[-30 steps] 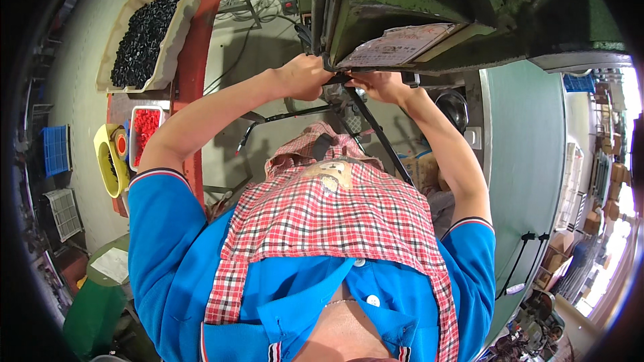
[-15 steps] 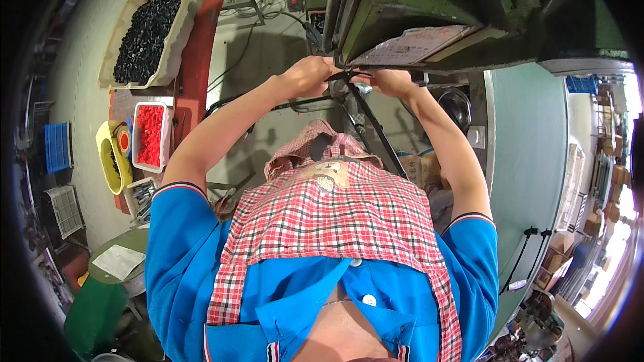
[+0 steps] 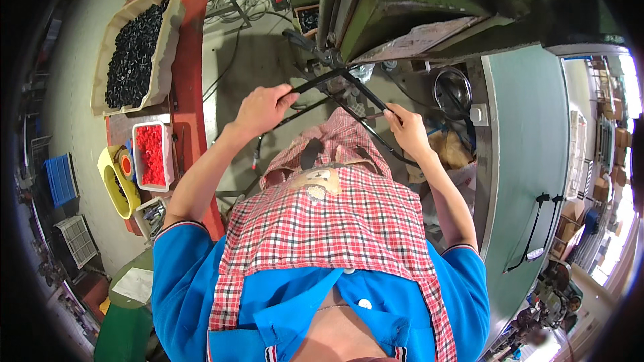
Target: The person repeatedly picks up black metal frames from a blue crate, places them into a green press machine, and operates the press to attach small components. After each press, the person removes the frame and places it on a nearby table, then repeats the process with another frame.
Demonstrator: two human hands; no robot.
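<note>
A long black strap point(image 3: 367, 94) runs from one hand to the other, peaking at the lower front of a green machine point(image 3: 409, 10). My left hand point(image 3: 263, 111) pinches its left stretch between thumb and fingers. On the other side, my right hand point(image 3: 408, 127) has its fingers closed around the right stretch. Both hands are below the machine head, apart from each other. The strap's peak lies close under the machine; whether it is clamped there I cannot tell. Below, other thin black bars or cords cross the space near my apron.
To the left, a red bench point(image 3: 192, 87) carries a large beige bin point(image 3: 100, 87) of small black parts. Beside it are a white tray point(image 3: 166, 183) of red pieces and a yellow container point(image 3: 126, 209). At right stands a green tabletop point(image 3: 513, 134) with black strips point(image 3: 534, 231) on it.
Both hands have drawn apart and back from the machine, the left going left and down, the right going right and down. The strap between them now shows as two slanting stretches.
</note>
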